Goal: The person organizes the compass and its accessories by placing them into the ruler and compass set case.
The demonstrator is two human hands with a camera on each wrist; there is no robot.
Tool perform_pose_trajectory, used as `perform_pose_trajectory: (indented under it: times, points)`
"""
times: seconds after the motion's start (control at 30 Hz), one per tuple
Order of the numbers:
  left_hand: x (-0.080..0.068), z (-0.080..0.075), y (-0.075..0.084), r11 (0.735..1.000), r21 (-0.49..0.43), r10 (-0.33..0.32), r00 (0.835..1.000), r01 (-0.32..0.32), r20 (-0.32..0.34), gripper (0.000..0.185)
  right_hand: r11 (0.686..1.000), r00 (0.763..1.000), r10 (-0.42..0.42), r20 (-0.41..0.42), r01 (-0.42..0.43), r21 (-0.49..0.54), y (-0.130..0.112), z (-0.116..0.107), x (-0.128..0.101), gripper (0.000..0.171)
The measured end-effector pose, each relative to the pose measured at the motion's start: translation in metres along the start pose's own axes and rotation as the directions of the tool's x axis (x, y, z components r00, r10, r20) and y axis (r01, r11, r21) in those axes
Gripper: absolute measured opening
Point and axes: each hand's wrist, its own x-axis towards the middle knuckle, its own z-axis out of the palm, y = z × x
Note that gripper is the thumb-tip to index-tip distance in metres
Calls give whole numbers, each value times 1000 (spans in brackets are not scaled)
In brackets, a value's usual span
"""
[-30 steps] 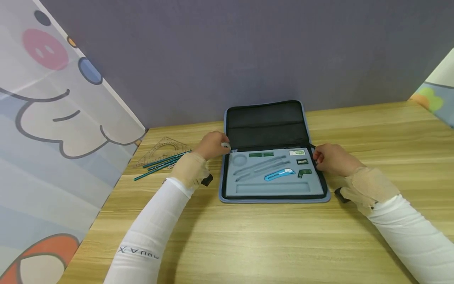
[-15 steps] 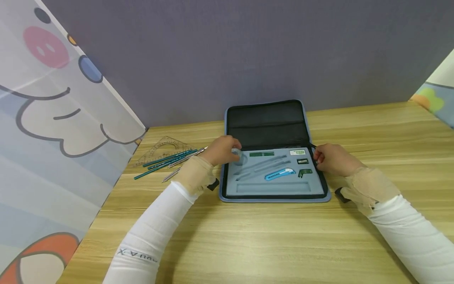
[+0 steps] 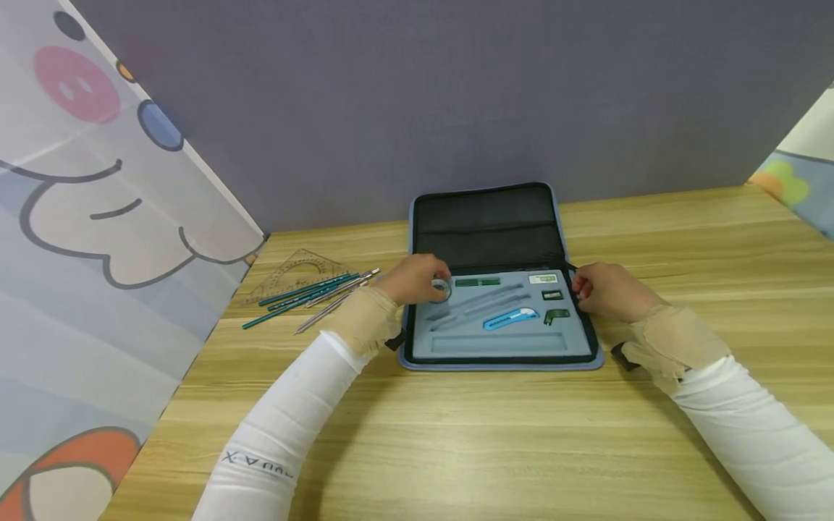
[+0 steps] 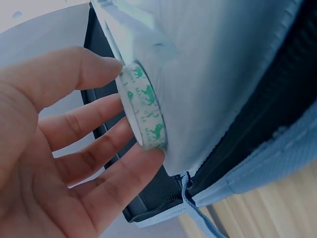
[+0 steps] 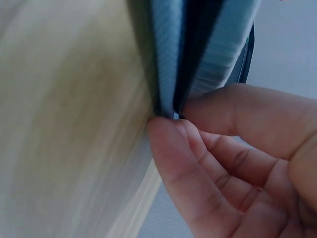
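L hand [image 3: 413, 281] is gripping green-print tape roll [image 4: 143, 106] w/ fingertips at molded tray [image 3: 579, 341]; R hand [image 3: 611, 291] is pinching zip case [image 3: 502, 367] edge.

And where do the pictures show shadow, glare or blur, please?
Head view: fairly clear, soft shadow on the table beside the left sleeve. Left wrist view: upper-left corner overbright, tape roll fairly sharp. Right wrist view: table blurred, right hand sharper.

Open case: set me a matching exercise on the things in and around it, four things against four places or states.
1. Tape roll
2. Cutter
3. Triangle ruler
4. Right hand

A. On the table, left of the case
B. Pinched by the left hand
C. At the case's right edge
D. Blue, lying in the tray

Pairs: 1-B; 2-D; 3-A; 4-C
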Motion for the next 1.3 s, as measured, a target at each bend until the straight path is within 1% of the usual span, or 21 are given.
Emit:
perform_pose_trajectory:
  times: [0.1,0.37,0.67,1.03,1.17,1.3]
  points:
    - [1,2,0,1000,9,-12,1000,12,8,34,1000,1000,2,5,-2,0,0,-1,0,12]
    - [1,5,1,1000,-13,-28,999,28,22,36,1000,1000,3,6,-3,-1,-1,-1,-1,12]
    - [-2,5,4,999,10,-43,999,43,26,35,1000,1000,2,-2,-2,-5,-1,0,0,12]
    - [-4,7,7,998,12,-61,998,61,0,34,1000,1000,-1,-4,1,1,-2,0,0,12]
    - [-5,7,9,997,14,-80,997,80,-20,34,1000,1000,-13,-6,13,-18,-1,0,1,11]
    - [-5,7,10,996,18,-85,996,86,-33,34,999,1000,-15,5,15,-30,-1,0,0,12]
